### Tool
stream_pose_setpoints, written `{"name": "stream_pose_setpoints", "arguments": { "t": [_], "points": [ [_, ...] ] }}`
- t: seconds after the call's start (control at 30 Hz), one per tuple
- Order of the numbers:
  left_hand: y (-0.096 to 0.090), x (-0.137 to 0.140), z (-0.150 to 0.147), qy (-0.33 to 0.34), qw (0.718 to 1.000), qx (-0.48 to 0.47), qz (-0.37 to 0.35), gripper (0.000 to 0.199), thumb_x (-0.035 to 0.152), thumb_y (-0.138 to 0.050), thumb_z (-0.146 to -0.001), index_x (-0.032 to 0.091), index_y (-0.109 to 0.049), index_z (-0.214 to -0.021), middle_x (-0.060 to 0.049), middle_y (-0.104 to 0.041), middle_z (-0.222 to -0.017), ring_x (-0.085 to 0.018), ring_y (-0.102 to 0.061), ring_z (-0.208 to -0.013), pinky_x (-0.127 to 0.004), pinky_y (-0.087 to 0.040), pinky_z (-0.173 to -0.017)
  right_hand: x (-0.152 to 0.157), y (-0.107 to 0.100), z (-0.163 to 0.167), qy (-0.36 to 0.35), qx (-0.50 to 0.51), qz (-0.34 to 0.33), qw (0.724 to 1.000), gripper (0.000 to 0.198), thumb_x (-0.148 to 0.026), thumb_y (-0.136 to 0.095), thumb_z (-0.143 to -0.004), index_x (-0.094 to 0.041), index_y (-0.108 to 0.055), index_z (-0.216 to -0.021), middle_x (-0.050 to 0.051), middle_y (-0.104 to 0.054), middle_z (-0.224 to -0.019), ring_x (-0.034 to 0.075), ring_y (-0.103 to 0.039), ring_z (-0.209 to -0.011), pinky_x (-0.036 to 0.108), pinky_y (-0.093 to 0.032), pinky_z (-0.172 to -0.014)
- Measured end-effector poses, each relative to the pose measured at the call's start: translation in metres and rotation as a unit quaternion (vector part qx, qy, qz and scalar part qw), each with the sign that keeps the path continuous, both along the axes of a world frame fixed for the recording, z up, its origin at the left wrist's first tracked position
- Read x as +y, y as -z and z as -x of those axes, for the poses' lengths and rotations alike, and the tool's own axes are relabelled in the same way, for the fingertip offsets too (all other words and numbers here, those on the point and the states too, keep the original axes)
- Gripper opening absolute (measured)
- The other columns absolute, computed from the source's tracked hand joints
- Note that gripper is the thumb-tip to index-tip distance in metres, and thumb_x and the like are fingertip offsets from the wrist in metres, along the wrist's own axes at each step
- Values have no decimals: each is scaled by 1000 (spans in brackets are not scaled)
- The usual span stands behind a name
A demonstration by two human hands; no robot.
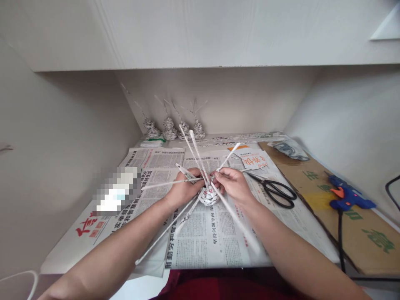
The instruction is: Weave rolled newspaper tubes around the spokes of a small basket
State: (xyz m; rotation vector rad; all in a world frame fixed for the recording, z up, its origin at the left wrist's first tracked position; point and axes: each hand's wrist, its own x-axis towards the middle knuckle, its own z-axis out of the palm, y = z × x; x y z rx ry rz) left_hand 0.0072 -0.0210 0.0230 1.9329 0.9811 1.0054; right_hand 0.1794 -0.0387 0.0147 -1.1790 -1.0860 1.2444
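Observation:
A small round piece woven from rolled newspaper strips (pixel 210 196) is between my hands, above the newspaper-covered table. Several long paper strips fan out from its top in all directions. My left hand (pixel 186 189) is closed around the left side of the weave, with strips passing by its fingers. On the right, my right hand (pixel 231 183) pinches a paper strip (pixel 230 155) close to the weave, and its thumb and fingertips meet there. Part of the weave's far side is hidden by the fingers.
Black scissors (pixel 279 193) lie right of my hand. A blue glue gun (pixel 350 198) rests on cardboard (pixel 315 185), near a crumpled glove-like cloth (pixel 289 151). Several woven gourd shapes (pixel 170 128) stand at the back. Newspaper (pixel 200 246) covers the table; an overhanging panel (pixel 200 37) is above.

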Motion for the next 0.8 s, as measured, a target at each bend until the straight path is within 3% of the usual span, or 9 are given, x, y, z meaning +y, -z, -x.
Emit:
{"name": "stream_pose_setpoints", "arguments": {
  "t": [0.37, 0.57, 0.8],
  "points": [
    [-6, -2, 5, 21, 999, 39, -10, 8, 19, -59, -81, 17, -67, -81, -3, -71, -81, -16, -66, -76, -25, -51, -74, -8, -8, 5, 0, -44, -18, 999, 19, -36, -67, -74, -18, -64, -67, 0, -63, -56, 12, -58, -50, 20, -42, -44],
    [-6, -4, 2, -3, 1000, 20, 18, 21, 22, -68, -74, 17, -64, -94, -4, -72, -84, -17, -66, -76, -25, -52, -71, -16, -6, 8, 24, -117, -130, 984, 14, -34, -65, -80, -21, -66, -76, 1, -68, -68, 15, -63, -60, 25, -49, -56],
    [-17, -6, 2, 46, 998, 48, 24, 6, 24, -65, -75, 20, -69, -76, -2, -70, -75, -17, -65, -72, -25, -50, -66, -24, -13, 6, 16, -251, -254, 934, 16, -24, -62, -82, -29, -76, -88, 2, -74, -85, 19, -67, -73, 30, -51, -71]
  ]
}}
